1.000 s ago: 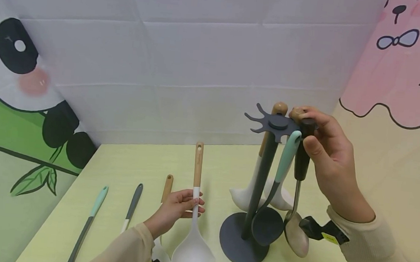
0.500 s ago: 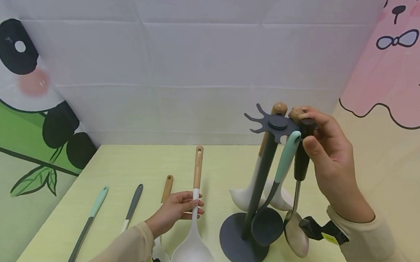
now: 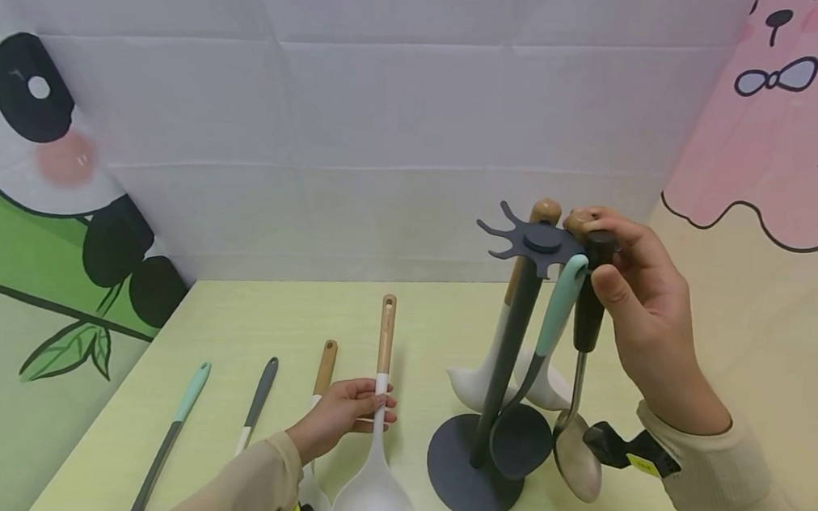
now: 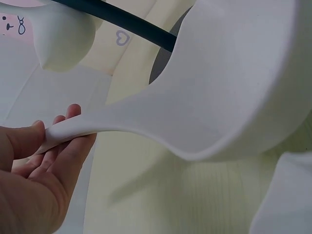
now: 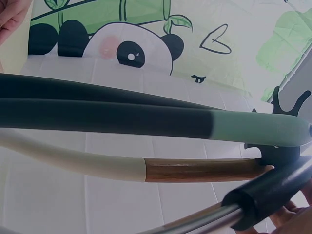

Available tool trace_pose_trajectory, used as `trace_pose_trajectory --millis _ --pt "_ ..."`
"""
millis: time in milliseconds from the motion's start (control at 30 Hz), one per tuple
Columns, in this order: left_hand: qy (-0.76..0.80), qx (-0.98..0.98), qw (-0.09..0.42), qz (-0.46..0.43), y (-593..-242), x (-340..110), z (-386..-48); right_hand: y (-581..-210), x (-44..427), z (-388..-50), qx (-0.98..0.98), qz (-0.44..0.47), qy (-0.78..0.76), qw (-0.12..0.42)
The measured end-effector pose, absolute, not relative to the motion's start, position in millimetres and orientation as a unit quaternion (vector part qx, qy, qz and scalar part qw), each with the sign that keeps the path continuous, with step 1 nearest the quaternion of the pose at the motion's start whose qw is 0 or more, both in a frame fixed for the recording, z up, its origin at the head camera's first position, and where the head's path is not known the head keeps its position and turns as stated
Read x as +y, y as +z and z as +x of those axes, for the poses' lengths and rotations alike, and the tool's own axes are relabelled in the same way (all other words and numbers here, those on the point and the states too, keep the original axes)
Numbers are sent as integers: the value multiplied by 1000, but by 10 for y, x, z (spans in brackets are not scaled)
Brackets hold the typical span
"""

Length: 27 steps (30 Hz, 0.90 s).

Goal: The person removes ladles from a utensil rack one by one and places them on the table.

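Note:
My left hand (image 3: pixel 346 414) pinches the white neck of a ladle (image 3: pixel 373 504) with a wooden handle, which points up and away from me. In the left wrist view the thumb and fingers hold that white shaft (image 4: pixel 73 129), its bowl large at the right. My right hand (image 3: pixel 648 317) is at the top of a dark utensil stand (image 3: pixel 475 468), its fingers and thumb round the black handle (image 3: pixel 588 316) of a hanging metal spoon (image 3: pixel 579 459). Beside it hang a mint-handled dark ladle (image 3: pixel 522 442) and two white utensils with wooden handles.
On the pale yellow table (image 3: pixel 243 314) left of the stand lie a mint-handled utensil (image 3: pixel 191 392), a grey-handled one (image 3: pixel 261 393) and a wooden-handled one (image 3: pixel 325 366). Hooks (image 3: pixel 506 233) stick out at the stand's top left. A white cloth wall (image 3: pixel 391 124) rises behind.
The ladle in my left hand has come slightly down and towards me, and the hand has lowered a little with it. My right hand has stayed at the stand's top.

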<state>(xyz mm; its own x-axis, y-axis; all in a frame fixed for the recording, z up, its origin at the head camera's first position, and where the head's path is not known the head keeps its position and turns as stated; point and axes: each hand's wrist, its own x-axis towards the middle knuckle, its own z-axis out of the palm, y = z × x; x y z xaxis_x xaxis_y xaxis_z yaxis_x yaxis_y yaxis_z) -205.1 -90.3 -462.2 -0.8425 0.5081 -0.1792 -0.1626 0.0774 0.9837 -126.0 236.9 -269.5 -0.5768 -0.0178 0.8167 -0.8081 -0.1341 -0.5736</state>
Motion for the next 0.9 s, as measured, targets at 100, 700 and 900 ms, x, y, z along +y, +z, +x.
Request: trace_pose_trajectory --millis 100,700,900 --pt "667 689 254 122 -4650 -908 -2056 -2694 2375 -1268 -587 355 663 300" --pt "663 689 275 100 -4766 -921 -2115 -2685 2368 -1272 -583 359 664 301" --pt "658 693 280 95 -4797 -921 -2128 -2686 2371 -1274 -579 361 668 297"
